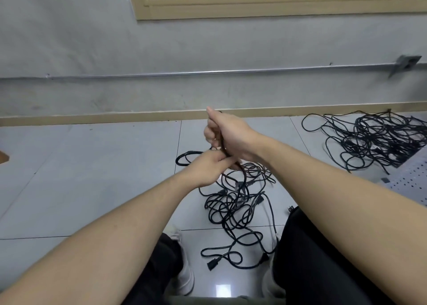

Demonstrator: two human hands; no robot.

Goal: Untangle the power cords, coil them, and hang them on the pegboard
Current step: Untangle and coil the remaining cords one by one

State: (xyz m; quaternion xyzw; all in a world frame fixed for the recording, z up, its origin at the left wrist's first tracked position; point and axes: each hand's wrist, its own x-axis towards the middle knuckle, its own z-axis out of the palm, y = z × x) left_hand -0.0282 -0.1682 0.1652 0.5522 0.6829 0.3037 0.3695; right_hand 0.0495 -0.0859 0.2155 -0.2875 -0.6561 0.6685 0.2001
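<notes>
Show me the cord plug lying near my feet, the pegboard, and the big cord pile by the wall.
cord plug (210, 265): head view, on the plug body.
pegboard (409, 182): head view, on its perforated face.
big cord pile (379, 138): head view, on the dense middle.

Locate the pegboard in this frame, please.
In the head view, the pegboard lies flat on the floor at the far right edge, just below the bigger pile of black cords and beyond the person's right forearm.
</notes>
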